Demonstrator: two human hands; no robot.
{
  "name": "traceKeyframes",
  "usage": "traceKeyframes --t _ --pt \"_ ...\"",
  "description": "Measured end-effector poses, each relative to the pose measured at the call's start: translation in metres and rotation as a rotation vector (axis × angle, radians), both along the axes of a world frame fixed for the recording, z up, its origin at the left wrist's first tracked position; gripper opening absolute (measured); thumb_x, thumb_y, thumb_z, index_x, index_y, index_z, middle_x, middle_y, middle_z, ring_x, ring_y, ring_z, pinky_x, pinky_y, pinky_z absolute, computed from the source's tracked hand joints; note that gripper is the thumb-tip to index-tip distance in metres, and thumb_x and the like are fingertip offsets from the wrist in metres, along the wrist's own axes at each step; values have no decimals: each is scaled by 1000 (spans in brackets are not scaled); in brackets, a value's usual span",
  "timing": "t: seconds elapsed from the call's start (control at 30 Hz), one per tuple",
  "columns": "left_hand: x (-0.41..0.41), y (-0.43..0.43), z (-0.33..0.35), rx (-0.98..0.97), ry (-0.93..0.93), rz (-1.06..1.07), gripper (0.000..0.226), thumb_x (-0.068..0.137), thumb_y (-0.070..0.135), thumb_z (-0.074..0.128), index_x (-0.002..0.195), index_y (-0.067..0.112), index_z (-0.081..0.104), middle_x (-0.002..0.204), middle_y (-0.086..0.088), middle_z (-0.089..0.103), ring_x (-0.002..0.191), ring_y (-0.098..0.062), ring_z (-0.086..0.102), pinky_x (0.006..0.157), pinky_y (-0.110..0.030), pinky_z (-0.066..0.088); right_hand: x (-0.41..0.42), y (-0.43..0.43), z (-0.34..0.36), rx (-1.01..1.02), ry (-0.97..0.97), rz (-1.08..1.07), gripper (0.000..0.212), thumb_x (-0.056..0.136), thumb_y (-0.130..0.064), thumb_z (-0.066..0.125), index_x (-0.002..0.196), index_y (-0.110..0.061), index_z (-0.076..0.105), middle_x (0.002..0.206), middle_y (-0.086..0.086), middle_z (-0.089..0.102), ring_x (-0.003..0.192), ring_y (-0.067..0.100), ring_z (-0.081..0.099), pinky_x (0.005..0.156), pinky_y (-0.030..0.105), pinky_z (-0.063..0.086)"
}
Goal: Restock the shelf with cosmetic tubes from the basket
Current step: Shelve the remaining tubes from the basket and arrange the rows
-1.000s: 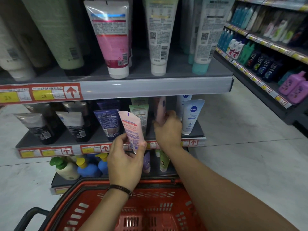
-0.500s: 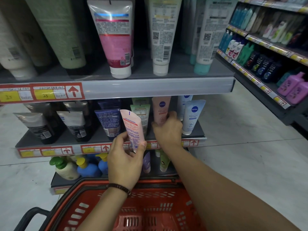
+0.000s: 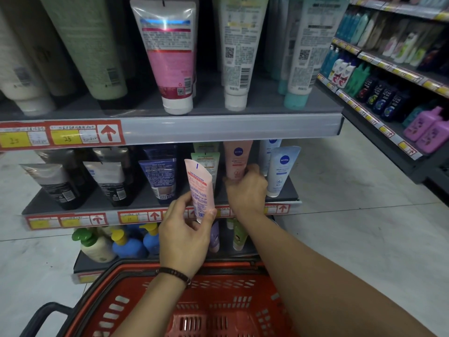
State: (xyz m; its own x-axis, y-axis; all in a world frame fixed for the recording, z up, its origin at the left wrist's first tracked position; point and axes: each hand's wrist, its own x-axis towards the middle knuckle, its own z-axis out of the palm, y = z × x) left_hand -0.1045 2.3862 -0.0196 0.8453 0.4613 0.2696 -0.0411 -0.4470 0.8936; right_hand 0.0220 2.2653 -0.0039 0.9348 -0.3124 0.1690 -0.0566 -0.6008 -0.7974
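Tubes like these are looking light and soft-walled, with glossy skins that are likely being slippery, so a hold low on the body near the stiffer cap end, or across the flat crimped seam, is seeming safer than a squeeze at the middle, which could be denting the tube. The left hand (image 3: 184,237) is holding a pink tube (image 3: 200,188) upright in the air just in front of the middle shelf (image 3: 141,198), crimp up, its fingers (image 3: 178,205) and thumb pinching the lower end by the cap. The right hand (image 3: 246,188) is reaching onto that shelf towards its right end, fingers curling round the lower part of a peach tube (image 3: 237,161) that is standing cap-down just behind the front edge, between a green tube (image 3: 206,164) and a white tube (image 3: 281,169). Whether the peach tube is resting fully on the shelf cannot be told, since the hand is hiding its cap. The red basket (image 3: 218,266) is sitting low beneath both arms, below the shelf's front edge; only its slotted walls and floor are showing in the part that the arms are leaving visible, so what it is carrying cannot be told. The middle shelf is carrying rows of tubes standing on their caps along its front edge
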Motion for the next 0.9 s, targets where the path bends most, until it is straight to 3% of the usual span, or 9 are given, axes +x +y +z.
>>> traceKeyframes --t 0.13,0.37,0.5,0.7,0.8,0.9 --pt "-1 -4 4 8 5 -2 44 91 32 85 133 34 72 112 14 76 69 -12 69 65 -12 50 1 -1 -2 -5 3 4 50 84 -30 92 117 -8 62 115 18 75 105 41 74 85 49 66" --pt "-2 -5 3 -23 6 -34 45 90 35 82 134 38 70 116 16 76 69 -13 72 68 -25 59 2 -1 -7 -6 14 -12 49 87 -30 91 119 -9 61 118 18 74 105 41 74 87 49 66" --pt "-3 -6 4 -39 0 -29 46 91 29 84 131 45 67 115 16 78 67 -15 71 66 -16 55 3 0 -9 -15 4 -28 46 88 -26 88 119 -6 61 118 21 73 106 43 73 87 49 65" --pt "-4 -7 8 -41 10 -49 48 93 26 85 135 41 68 116 16 78 70 -12 72 66 -13 54 0 2 -9 -8 2 -41 45 90 -26 87 120 -7 60 118 19 72 105 41 74 88 53 66" --pt "-5 -8 11 -49 -3 -62 53 94 25 85 138 43 62 109 19 78 75 -10 72 68 -13 54 -5 0 -3 22 -3 -21 49 90 -26 87 125 -8 58 122 17 68 108 38 72 90 47 65" --pt "-4 -10 12 -125 -17 -89 52 96 20 85 135 37 55 115 32 73 89 -4 73 76 -16 58 -28 -6 3 21 -98 63 41 97 -21 77 129 -8 56 126 13 61 110 31 65 88 35 54"
